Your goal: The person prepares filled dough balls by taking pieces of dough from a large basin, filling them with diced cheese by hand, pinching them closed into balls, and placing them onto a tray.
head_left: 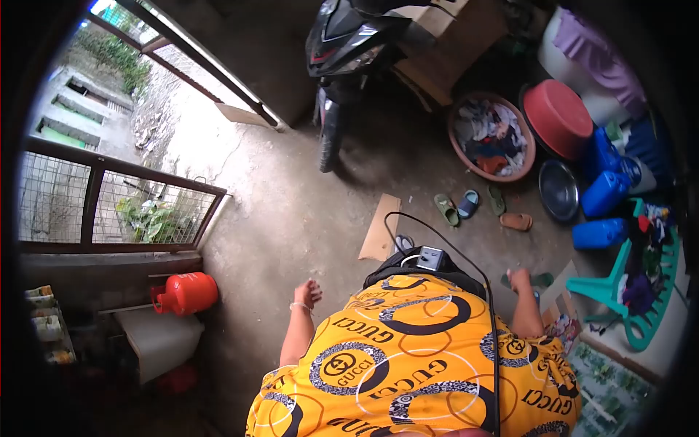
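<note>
In the head view, the left hand [308, 293] hangs above the concrete floor [255, 269], its fingers loosely curled; I cannot tell whether it holds anything. The right hand [519, 280] is half bent, its grip equally unclear. A dark green item [543, 280], too small to name, shows just beside the right hand. A flat cardboard piece [380, 227] lies ahead of the person, between the left hand and the slippers [446, 209], which lie near a tub of clothes [457, 151]
</note>
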Available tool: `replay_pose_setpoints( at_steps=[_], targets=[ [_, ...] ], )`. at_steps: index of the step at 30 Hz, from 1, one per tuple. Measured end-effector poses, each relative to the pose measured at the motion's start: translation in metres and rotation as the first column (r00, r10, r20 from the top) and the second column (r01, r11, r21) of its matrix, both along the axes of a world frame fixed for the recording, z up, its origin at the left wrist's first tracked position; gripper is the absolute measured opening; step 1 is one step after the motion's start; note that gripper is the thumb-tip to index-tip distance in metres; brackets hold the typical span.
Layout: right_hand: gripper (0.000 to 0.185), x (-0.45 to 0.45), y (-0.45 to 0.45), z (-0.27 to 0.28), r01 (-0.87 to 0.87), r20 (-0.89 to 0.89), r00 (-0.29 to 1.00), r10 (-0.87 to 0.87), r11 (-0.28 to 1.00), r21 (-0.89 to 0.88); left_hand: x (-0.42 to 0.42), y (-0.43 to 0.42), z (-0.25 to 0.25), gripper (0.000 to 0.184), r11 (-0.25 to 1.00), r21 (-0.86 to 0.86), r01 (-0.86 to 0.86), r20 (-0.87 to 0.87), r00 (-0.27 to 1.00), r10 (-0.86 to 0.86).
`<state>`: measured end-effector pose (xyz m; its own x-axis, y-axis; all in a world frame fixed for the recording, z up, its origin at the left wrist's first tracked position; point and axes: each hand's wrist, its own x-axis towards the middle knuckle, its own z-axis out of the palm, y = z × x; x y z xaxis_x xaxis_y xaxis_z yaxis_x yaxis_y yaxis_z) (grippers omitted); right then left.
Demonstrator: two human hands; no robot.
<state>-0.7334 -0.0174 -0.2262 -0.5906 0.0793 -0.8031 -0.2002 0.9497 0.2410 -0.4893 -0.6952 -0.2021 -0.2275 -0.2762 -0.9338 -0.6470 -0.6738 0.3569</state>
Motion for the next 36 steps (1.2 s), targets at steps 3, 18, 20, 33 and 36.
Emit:
replay_pose_setpoints(
  at_steps=[3, 18, 20, 33, 36],
  targets=[
    [0.046, -0.108, -0.09, 0.046, 0.454, -0.229, 0.765, -0.602, 0.756, -0.472, -0.051, -0.035, 0.037, 0.023, 0.961, -0.239, -0.139, -0.203, 0.975, 0.091],
    [0.033, -0.164, -0.387, -0.063, 0.166, -0.338, 0.883, -0.326, 0.89, -0.426, 0.022, -0.254, 0.031, 0.024, 0.927, -0.093, 0.364, 0.333, 0.889, -0.315],
    [0.03, -0.146, -0.429, -0.048, 0.41, -0.067, 0.894, -0.444, 0.868, -0.279, -0.004, -0.335, 0.04, 0.025, 0.977, -0.117, 0.181, 0.316, 0.939, -0.136],
    [0.022, -0.256, -0.618, -0.027, 0.788, 0.169, 0.51, -0.844, 0.379, -0.486, -0.264, -0.585, 0.029, 0.024, 0.729, -0.549, 0.409, 0.162, 0.907, -0.388],
    [0.022, -0.286, -0.655, -0.047, 0.83, 0.217, 0.501, -0.838, 0.394, -0.394, -0.262, -0.595, -0.003, 0.029, 0.644, -0.504, 0.576, 0.255, 0.811, -0.526]
  ],
)
